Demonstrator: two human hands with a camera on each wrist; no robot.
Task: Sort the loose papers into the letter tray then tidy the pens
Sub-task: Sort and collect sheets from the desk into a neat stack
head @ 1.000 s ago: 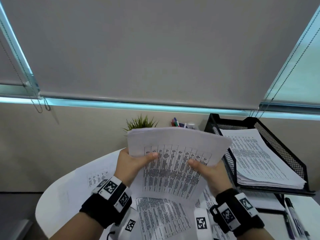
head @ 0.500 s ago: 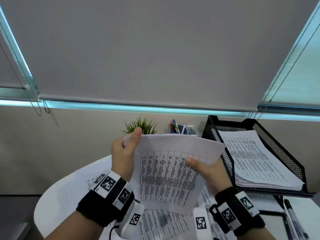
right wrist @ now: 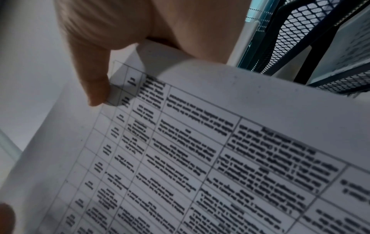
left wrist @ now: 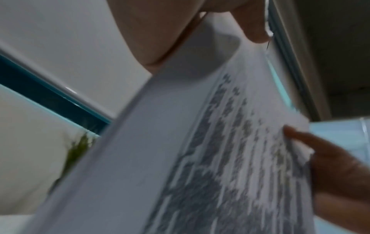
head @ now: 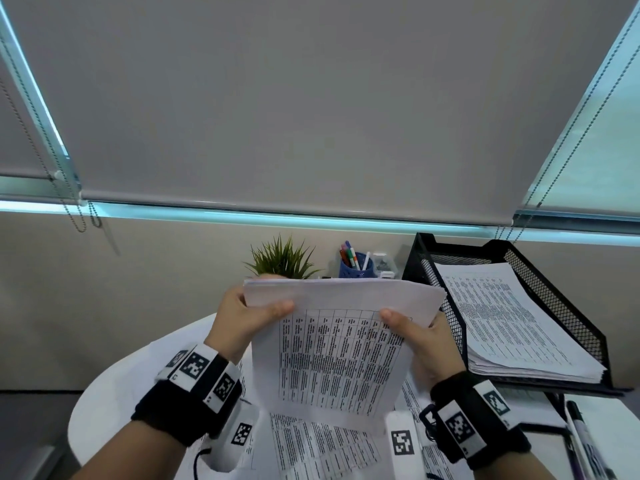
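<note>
Left hand (head: 242,320) and right hand (head: 420,337) pinch the paper sheaf (head: 332,351) by its sides — loose sheets may slip before reaching the mesh letter tray (head: 568,306).

so the papers (head: 332,355) are white with grey-black text in a ruled grid. Letter tray (head: 540,289) is black mesh, pen cup (head: 358,268) is blue with red, green and white pens. Little plant (head: 282,259) is green, wrist bands (head: 187,410) black with black-and-white square tags, table (head: 114,393) white.
</note>
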